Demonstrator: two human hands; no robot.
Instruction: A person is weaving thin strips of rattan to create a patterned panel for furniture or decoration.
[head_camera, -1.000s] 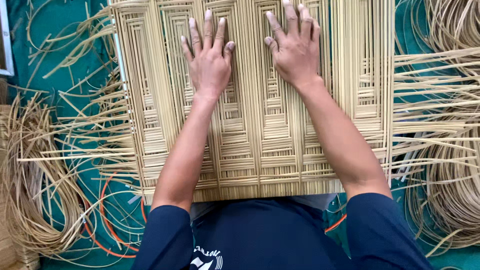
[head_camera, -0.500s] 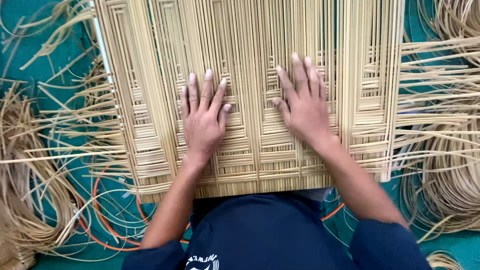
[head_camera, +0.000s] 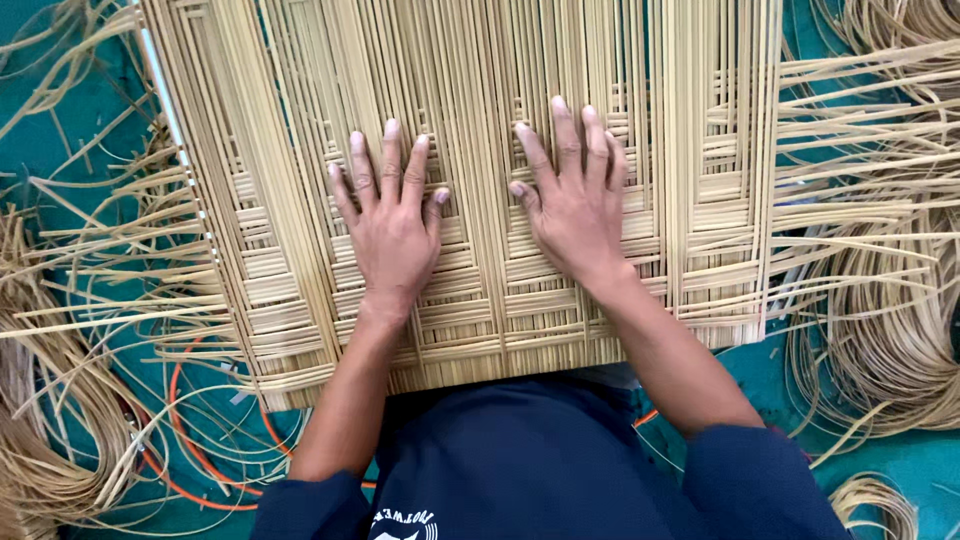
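A large woven mat (head_camera: 300, 150) of pale cane strips lies across my lap, its strips forming nested angular bands. My left hand (head_camera: 392, 222) rests flat on the weave left of centre, fingers spread and pointing away from me. My right hand (head_camera: 572, 195) presses flat on the weave just right of centre, fingers together. Neither hand holds anything. Loose strip ends (head_camera: 860, 120) stick out from the mat's right and left edges.
A teal floor cover (head_camera: 80, 110) lies underneath. Coils of loose cane (head_camera: 890, 330) sit at the right, more bundles (head_camera: 40, 430) at the lower left. An orange cord (head_camera: 180, 440) loops near my left elbow. My dark blue clothing (head_camera: 520, 460) fills the bottom centre.
Both hands have slid toward me over the weave, from the mat's far part to its middle, staying flat. The mat fills more of the view.
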